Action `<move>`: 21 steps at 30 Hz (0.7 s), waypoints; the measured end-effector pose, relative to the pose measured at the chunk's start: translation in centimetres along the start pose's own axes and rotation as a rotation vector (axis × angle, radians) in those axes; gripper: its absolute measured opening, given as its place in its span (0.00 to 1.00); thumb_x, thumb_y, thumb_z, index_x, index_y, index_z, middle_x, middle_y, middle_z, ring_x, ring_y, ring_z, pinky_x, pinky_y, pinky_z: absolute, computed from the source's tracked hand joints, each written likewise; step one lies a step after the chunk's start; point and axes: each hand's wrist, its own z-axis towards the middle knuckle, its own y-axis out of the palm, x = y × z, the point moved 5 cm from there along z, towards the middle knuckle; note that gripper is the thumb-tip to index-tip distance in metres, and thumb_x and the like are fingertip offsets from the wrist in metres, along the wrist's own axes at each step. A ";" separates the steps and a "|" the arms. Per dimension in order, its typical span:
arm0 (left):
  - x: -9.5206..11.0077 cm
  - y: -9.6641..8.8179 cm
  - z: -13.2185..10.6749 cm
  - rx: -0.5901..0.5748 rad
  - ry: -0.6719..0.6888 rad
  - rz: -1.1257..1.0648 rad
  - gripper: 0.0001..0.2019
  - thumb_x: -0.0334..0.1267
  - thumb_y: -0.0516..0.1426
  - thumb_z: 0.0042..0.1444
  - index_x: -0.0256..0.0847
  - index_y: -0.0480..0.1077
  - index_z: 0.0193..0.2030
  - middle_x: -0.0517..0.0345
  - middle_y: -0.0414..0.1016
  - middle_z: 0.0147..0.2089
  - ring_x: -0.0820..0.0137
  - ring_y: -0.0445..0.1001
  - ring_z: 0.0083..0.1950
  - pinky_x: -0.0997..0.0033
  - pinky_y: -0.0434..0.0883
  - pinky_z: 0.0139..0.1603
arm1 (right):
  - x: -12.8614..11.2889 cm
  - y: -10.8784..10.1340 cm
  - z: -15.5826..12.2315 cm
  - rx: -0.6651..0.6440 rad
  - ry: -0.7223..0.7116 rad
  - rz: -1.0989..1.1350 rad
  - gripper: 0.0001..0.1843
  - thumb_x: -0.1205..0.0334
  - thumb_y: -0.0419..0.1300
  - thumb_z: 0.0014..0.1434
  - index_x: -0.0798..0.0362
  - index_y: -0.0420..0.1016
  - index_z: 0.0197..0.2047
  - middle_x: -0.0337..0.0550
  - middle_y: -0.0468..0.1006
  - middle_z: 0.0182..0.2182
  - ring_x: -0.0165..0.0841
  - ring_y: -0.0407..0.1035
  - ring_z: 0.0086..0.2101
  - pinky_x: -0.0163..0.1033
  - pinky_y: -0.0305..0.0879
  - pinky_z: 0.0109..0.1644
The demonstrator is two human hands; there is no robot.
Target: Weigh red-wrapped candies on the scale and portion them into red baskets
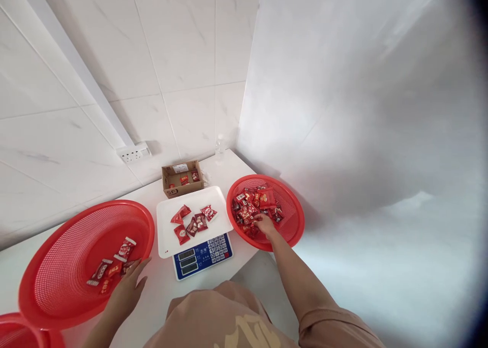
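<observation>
From my remote seat I look down on a white counter [160, 292] set into a corner of pale tiled wall [114, 58]. The biggest thing on it is a wide red mesh basket [57, 287] at the left, holding a few red-wrapped sweets [110, 266]; my left hand [127, 292] lies flat at its near rim, fingers spread and holding nothing, fingertips right beside those sweets. A smaller red basket [293, 216] sits at the right edge of the counter, piled with more red wrapped candies [253, 206] — my right hand [265, 225] reaches into it, fingers curled down among the wrappers, though I cannot tell whether they have closed on one. Between the two baskets stands a blue digital scale [202, 256] with a white tray [190, 200] on top, carrying several red packets [194, 220]. Behind the scale, near the wall, is a small open cardboard box [182, 178] with a few sweets inside — and a white wall socket [133, 152] above it, to the left.
</observation>
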 end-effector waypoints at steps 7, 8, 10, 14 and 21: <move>0.7 -0.3 -0.2 -0.051 -0.021 0.025 0.23 0.34 0.44 0.61 0.42 0.63 0.62 0.46 0.65 0.65 0.60 0.63 0.65 0.61 0.68 0.58 | -5.7 -2.5 -2.0 0.073 -0.189 0.017 0.12 0.58 0.56 0.51 0.51 0.71 0.39 0.43 0.77 0.39 0.35 0.70 0.39 0.42 0.65 0.46; 0.7 -0.3 -0.2 -0.058 -0.027 0.028 0.23 0.34 0.44 0.61 0.42 0.63 0.62 0.45 0.65 0.65 0.60 0.64 0.65 0.60 0.68 0.59 | -7.2 -1.8 -2.6 0.038 -0.244 0.060 0.12 0.57 0.57 0.50 0.51 0.71 0.39 0.42 0.77 0.38 0.35 0.71 0.38 0.42 0.66 0.45; 0.8 -0.3 -0.2 -0.058 -0.034 0.026 0.23 0.33 0.45 0.60 0.42 0.63 0.62 0.44 0.64 0.65 0.59 0.64 0.65 0.59 0.67 0.60 | -10.2 0.5 -3.8 -0.073 -0.332 0.171 0.12 0.57 0.58 0.49 0.52 0.72 0.37 0.42 0.77 0.37 0.35 0.71 0.37 0.41 0.68 0.42; 0.6 -0.1 -0.3 -0.030 -0.023 0.014 0.23 0.33 0.47 0.59 0.42 0.64 0.61 0.47 0.66 0.64 0.60 0.64 0.65 0.58 0.65 0.62 | -14.4 6.0 -6.2 -0.321 -0.348 0.346 0.11 0.58 0.60 0.48 0.52 0.71 0.36 0.40 0.75 0.34 0.31 0.71 0.32 0.37 0.71 0.33; 0.6 0.0 -0.8 -0.031 -0.031 -0.011 0.23 0.33 0.47 0.60 0.43 0.63 0.62 0.47 0.66 0.64 0.60 0.63 0.66 0.57 0.65 0.62 | -15.3 10.9 -7.3 -0.423 -0.250 0.270 0.08 0.64 0.57 0.48 0.51 0.70 0.34 0.39 0.73 0.37 0.31 0.71 0.32 0.35 0.72 0.29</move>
